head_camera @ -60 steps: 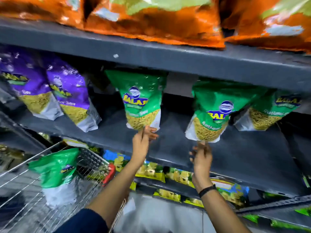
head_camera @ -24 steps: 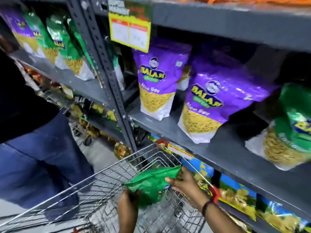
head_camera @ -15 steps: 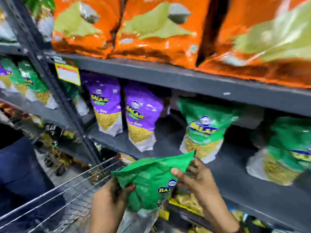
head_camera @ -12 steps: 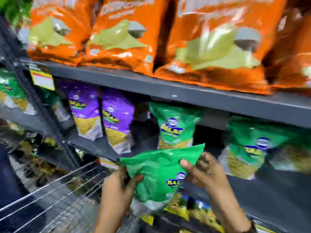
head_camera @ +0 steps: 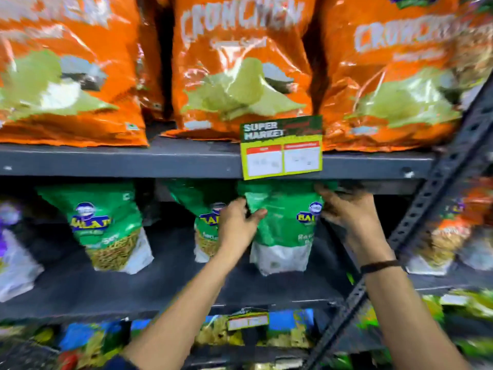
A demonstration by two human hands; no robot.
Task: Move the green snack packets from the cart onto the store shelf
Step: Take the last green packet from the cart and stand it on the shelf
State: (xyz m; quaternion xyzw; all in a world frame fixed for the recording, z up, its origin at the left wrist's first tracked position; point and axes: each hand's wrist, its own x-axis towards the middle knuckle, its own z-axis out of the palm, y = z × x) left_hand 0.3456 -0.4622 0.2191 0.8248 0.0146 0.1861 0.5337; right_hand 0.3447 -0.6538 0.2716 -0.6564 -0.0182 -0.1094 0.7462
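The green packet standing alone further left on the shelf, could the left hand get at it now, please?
Probably not yet: the way to that packet looks open, but the left hand is gripping the packet being placed.

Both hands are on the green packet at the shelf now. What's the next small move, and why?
Probably ease the held green packet down until its white base sits flat on the grey shelf, then release. The left hand and right hand grip its upper sides, it is upright beside the neighbouring green packet, and its base looks at or just above the shelf.

Shop, supermarket aisle. Grey steel shelves point(head_camera: 120, 162) stacked with rows of identical snack bags: orange bags point(head_camera: 240, 65) on top, green packets point(head_camera: 106, 225) below. Price tag point(head_camera: 282, 148) reads "SUPER MARKET".
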